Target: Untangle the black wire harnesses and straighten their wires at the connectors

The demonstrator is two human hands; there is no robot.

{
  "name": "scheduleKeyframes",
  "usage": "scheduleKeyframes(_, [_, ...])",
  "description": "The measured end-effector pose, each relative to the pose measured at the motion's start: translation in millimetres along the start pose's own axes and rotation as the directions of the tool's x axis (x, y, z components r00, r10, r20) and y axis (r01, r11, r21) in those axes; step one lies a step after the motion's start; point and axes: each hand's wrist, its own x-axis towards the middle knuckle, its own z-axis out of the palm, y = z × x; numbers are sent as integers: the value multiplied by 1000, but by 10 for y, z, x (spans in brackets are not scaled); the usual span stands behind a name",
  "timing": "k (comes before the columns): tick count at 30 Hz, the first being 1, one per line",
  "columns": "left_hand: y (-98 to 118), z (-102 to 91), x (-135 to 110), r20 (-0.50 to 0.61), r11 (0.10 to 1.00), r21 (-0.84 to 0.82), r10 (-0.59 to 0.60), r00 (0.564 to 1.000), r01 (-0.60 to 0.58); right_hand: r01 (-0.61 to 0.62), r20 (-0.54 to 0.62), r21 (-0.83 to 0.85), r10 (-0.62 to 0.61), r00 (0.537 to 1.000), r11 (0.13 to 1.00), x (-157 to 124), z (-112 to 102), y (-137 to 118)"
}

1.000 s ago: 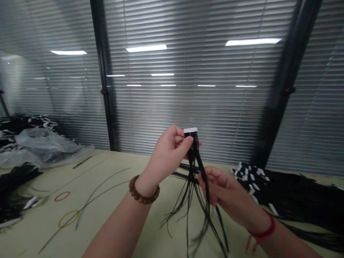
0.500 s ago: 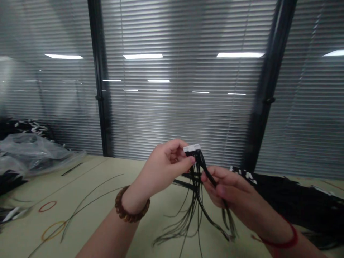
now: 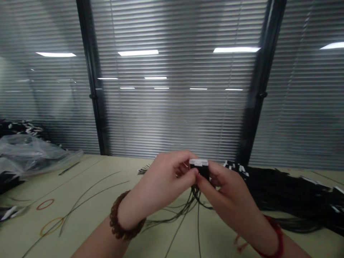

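A white multi-pin connector with a bundle of black wires running from it is held up above the table. My left hand pinches its left side, thumb on the wires just below the housing. From the right, my right hand grips the same connector and wires, its thumb tip close to the left thumb. Loose wire ends hang and fan out beneath both hands. The fingers behind the connector are partly hidden.
Black cables with white connectors lie piled at the right. A clear plastic bag sits at the left, before more cables. A red rubber band, a yellow band and loose wires lie on the table.
My right hand has moved up and left along the wires to the connector, now meeting my left hand. The connector sits slightly lower and has turned to show its front.
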Motion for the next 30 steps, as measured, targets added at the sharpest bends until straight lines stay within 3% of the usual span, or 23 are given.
scheduleKeyframes(3, [-10, 17, 21, -96, 995, 97, 46, 994, -36, 7, 46, -16, -6, 999, 1000, 8, -59, -31])
scheduleKeyframes(6, [-57, 4, 46, -126, 999, 48, 4, 992, 2, 4, 63, -17, -3, 998, 1000, 13, -109, -53])
scheduleKeyframes(10, [-124, -15, 65, -46, 987, -141, -80, 996, 73, -13, 94, 25, 11, 995, 1000, 23, -130, -67])
scheduleKeyframes(14, [-125, -17, 87, 51, 921, -365, -124, 991, 134, -43, 115, 82, 33, 993, 996, 29, -98, -70])
scheduleKeyframes(19, [-46, 8, 95, 23, 858, -499, -125, 992, 120, -59, 111, 89, 49, 993, 994, 13, -36, -89])
scheduleKeyframes(23, [-27, 25, 71, -42, 879, -467, -131, 990, 96, -62, 54, 82, 57, 997, 995, -8, 16, -93])
scheduleKeyframes(30, [-70, -8, 42, -59, 918, -395, -71, 996, 42, -47, 77, 179, 33, 996, 983, 14, 16, -30])
